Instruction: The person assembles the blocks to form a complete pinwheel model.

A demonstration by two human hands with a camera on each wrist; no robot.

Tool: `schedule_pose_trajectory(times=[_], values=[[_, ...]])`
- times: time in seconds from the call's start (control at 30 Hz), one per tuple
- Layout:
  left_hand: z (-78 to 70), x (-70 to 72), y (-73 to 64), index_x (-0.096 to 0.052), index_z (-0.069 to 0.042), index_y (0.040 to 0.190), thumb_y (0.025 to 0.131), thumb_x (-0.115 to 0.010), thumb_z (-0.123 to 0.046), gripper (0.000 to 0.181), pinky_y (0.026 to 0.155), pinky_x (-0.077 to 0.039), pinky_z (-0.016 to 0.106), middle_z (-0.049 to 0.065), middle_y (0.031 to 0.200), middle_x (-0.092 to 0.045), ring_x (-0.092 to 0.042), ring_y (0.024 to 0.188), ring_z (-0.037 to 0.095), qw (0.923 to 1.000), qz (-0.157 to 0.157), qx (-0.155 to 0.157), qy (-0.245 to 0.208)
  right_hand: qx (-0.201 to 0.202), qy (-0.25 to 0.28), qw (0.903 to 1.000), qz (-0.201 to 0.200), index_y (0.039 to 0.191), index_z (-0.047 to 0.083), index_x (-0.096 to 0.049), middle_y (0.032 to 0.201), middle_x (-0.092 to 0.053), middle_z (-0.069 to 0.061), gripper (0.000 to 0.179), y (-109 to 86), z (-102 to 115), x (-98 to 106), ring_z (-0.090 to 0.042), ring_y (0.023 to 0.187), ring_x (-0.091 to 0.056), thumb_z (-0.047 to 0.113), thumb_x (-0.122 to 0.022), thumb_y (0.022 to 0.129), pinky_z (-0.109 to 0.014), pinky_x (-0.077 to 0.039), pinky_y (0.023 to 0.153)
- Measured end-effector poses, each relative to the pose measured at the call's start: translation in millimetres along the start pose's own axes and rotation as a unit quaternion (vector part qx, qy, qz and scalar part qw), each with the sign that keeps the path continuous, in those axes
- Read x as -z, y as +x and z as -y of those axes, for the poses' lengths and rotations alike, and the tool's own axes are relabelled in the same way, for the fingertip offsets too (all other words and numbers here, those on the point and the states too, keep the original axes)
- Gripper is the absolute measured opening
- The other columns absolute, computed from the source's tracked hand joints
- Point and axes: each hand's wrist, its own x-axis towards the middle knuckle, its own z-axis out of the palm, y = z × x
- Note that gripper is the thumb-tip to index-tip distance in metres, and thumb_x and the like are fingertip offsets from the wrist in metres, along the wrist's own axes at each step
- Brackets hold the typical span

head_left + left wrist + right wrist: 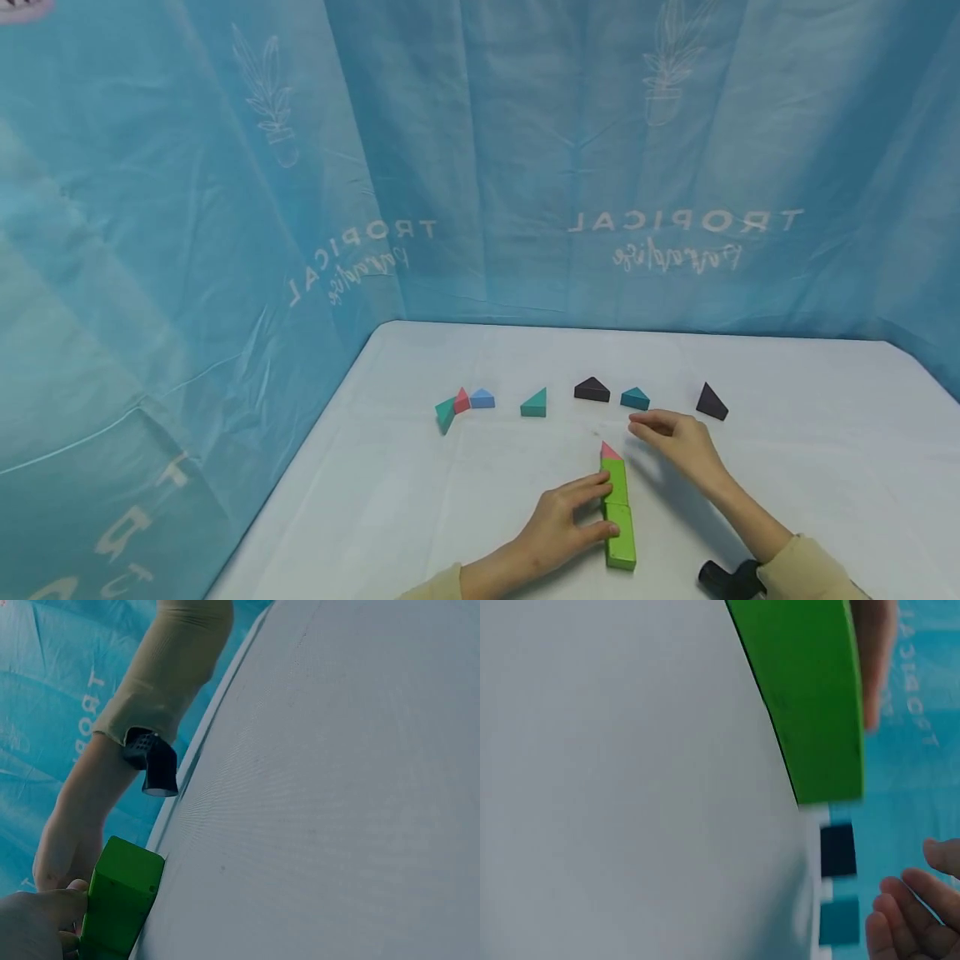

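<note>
Two green blocks (618,533) lie end to end on the white table, with a pink triangular block (611,451) at their far end. My left hand (558,525) rests against their left side, fingers at the farther green block and thumb over the nearer one. Those fingertips also show beside a green block (124,892) in the left wrist view. My right hand (678,446) hovers right of the pink block, near a teal triangular block (634,398). Nothing shows between its thumb and fingers (915,911) in the right wrist view.
Farther back lie a black triangular block (592,389), another black one (712,402) and a green triangle (534,403). Leftward, a blue triangle (483,398), a red one (462,401) and a teal one (446,414) sit close together. A blue curtain (525,167) stands behind the table.
</note>
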Motion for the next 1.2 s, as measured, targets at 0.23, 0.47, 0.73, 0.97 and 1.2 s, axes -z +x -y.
schedule_pose_trajectory(times=[0.23,0.47,0.73,0.97,1.2], values=[[-1.4,-0.5,-0.7,-0.059,-0.002,0.125,0.088,-0.067,-0.032,0.049,0.099,-0.039,0.025,0.005,0.136,-0.051,-0.047,0.124,0.013,0.9996,0.008,0.02,-0.018,0.03,-0.081,0.9844,-0.153,0.111,0.002,-0.066,0.106,-0.064,-0.018,0.037,26.2,-59.4,44.6,-0.033,0.09,-0.062,0.033,-0.063,0.091,-0.042,-0.052,0.072],[-1.6,1.8,-1.9,-0.059,-0.002,0.126,0.088,-0.066,-0.032,0.049,0.099,-0.039,0.024,0.004,0.136,-0.051,-0.046,0.124,0.012,0.9995,0.007,0.027,-0.015,-0.044,-0.077,0.9944,-0.058,0.13,-0.01,-0.047,0.125,-0.048,-0.035,0.064,31.1,-65.2,63.8,-0.052,0.11,-0.048,0.039,-0.061,0.091,-0.062,-0.041,0.084],[-5.6,2.9,0.2,-0.058,-0.002,0.127,0.089,-0.066,-0.031,0.048,0.1,-0.037,0.023,0.004,0.137,-0.05,-0.045,0.125,0.011,0.9997,0.019,0.016,-0.004,-0.027,-0.089,0.9941,-0.056,0.122,-0.009,-0.053,0.117,-0.055,-0.032,0.046,26.6,-75.8,56.8,-0.048,0.098,-0.057,0.026,-0.062,0.093,-0.053,-0.049,0.07],[-7.1,3.2,1.3,-0.058,-0.003,0.127,0.089,-0.067,-0.029,0.047,0.1,-0.037,0.022,0.003,0.137,-0.051,-0.046,0.124,0.01,0.9996,0.021,0.019,0.003,-0.019,-0.087,0.9951,-0.042,0.125,-0.009,-0.051,0.12,-0.052,-0.034,0.043,26.8,-82.2,55.9,-0.051,0.103,-0.053,0.022,-0.057,0.095,-0.058,-0.045,0.079],[-6.7,1.7,0.7,-0.058,-0.003,0.127,0.089,-0.067,-0.03,0.048,0.1,-0.037,0.022,0.004,0.136,-0.051,-0.046,0.124,0.01,0.9997,0.018,0.018,-0.001,-0.019,-0.109,0.9936,-0.022,0.128,-0.01,-0.047,0.124,-0.047,-0.037,0.054,26.3,-82.8,57.8,-0.054,0.11,-0.045,0.029,-0.059,0.094,-0.063,-0.04,0.083]])
